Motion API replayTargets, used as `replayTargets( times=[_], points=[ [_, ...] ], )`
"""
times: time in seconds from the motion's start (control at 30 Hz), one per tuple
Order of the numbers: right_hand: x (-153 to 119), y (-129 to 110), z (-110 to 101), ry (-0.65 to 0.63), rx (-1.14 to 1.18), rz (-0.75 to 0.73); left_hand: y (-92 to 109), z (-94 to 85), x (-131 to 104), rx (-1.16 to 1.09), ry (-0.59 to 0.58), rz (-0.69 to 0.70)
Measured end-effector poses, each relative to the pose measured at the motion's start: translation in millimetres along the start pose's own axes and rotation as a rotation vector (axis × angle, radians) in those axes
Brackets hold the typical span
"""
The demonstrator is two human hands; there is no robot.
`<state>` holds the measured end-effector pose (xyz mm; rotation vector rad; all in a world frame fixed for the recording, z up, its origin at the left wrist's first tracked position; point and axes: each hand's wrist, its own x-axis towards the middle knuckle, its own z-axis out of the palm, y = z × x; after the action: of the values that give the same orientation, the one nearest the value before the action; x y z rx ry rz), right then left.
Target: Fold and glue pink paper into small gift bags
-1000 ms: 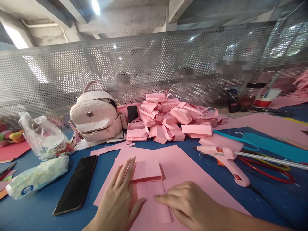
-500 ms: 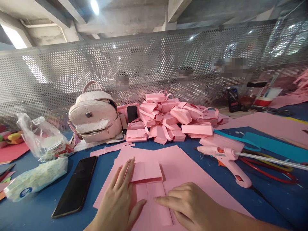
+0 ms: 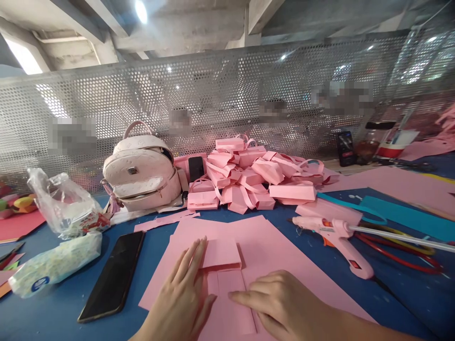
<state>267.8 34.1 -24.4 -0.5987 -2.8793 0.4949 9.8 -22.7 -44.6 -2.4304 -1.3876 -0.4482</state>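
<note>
A folded pink paper piece (image 3: pixel 222 253) lies on large pink sheets (image 3: pixel 284 255) in front of me. My left hand (image 3: pixel 181 293) rests flat along its left side, fingers extended and thumb apart, holding nothing. On the right, my right hand (image 3: pixel 280 303) touches the lower part of the folded piece with its index fingertip; the other fingers are curled, and nothing shows in them.
A black phone (image 3: pixel 113 277) and a tissue pack (image 3: pixel 57 265) lie left. A pink glue gun (image 3: pixel 337 237) is at right. Behind stand a backpack (image 3: pixel 142 173) and a pile of pink paper boxes (image 3: pixel 249 175), before a perforated metal screen (image 3: pixel 220 90).
My left hand has slid slightly to the right over the folded paper. My right hand stays in nearly the same place.
</note>
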Motion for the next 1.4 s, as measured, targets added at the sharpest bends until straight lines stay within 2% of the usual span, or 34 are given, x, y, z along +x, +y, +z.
replayTargets(
  times=[0.43, 0.67, 1.0, 1.4],
  points=[
    [-0.3, 0.9, 1.6, 0.020, 0.003, -0.005, 2.3, 4.1, -0.6, 0.126, 0.027, 0.082],
    [-1.1, 0.2, 3.4, 0.039, -0.005, 0.005, 1.8, 5.0, 2.6, 0.197, 0.111, 0.142],
    [0.2, -0.4, 0.2, 0.018, 0.013, 0.009, 5.7, 0.3, 5.6, 0.157, 0.187, 0.067],
    [-0.3, -2.2, -0.2, 0.022, 0.007, 0.017, 2.9, 1.2, 7.4, 0.192, 0.179, 0.039]
  ],
)
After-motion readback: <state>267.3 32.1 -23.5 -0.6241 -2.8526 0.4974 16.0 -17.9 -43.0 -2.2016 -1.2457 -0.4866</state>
